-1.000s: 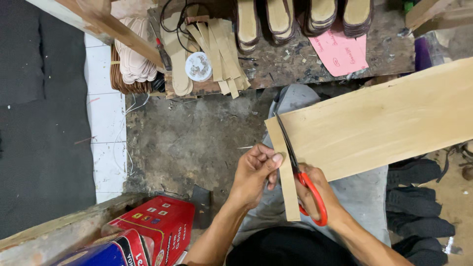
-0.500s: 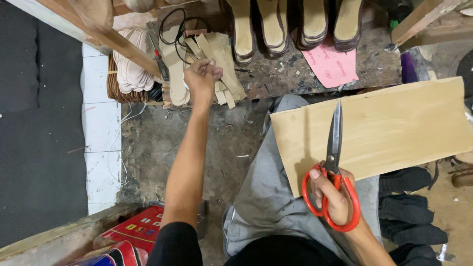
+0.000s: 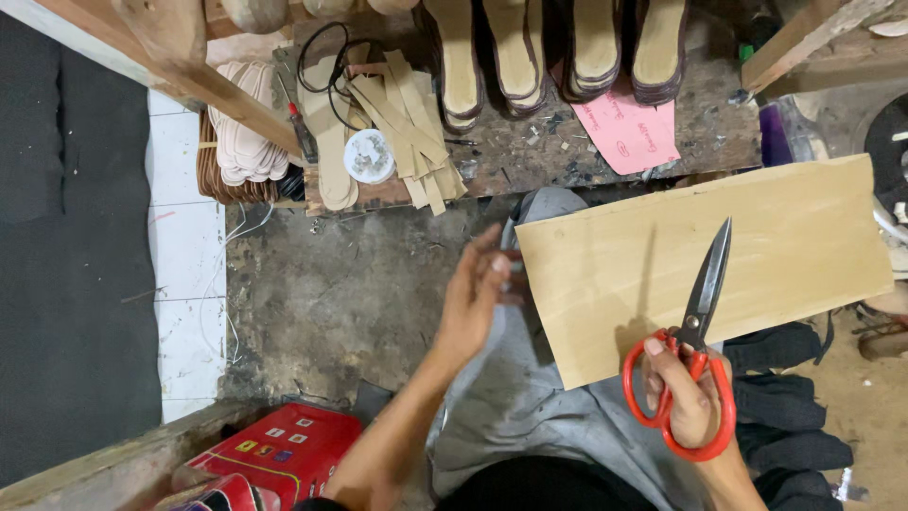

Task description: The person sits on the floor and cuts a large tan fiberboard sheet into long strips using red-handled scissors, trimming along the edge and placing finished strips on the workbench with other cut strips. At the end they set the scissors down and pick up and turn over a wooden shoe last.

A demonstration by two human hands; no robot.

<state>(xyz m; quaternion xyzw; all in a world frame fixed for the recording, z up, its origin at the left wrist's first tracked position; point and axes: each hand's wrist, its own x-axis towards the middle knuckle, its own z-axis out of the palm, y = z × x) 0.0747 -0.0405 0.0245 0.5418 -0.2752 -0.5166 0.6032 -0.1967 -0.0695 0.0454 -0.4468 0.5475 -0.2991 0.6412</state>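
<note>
A large tan sheet [image 3: 719, 255] lies across my lap over grey trousers. My right hand [image 3: 683, 393] grips red-handled scissors [image 3: 695, 360] with their dark blades closed and pointing up over the sheet. My left hand [image 3: 473, 298] hovers empty, fingers apart, just left of the sheet's left edge, close to it but apart. A pile of cut tan strips [image 3: 407, 123] rests on the low workbench [image 3: 567, 142] ahead.
Shoe soles [image 3: 553, 47] line the bench's far side beside a pink paper pattern [image 3: 624, 128], a round white lid [image 3: 369, 156] and black cable. Stacked insoles [image 3: 241, 142] sit left. A red box [image 3: 270, 454] stands near my left knee. Dark concrete floor lies between.
My left hand laid a cut strip on the bench pile and has drawn back toward the sheet, now empty. The scissors left the sheet's edge and stay raised in my right hand.
</note>
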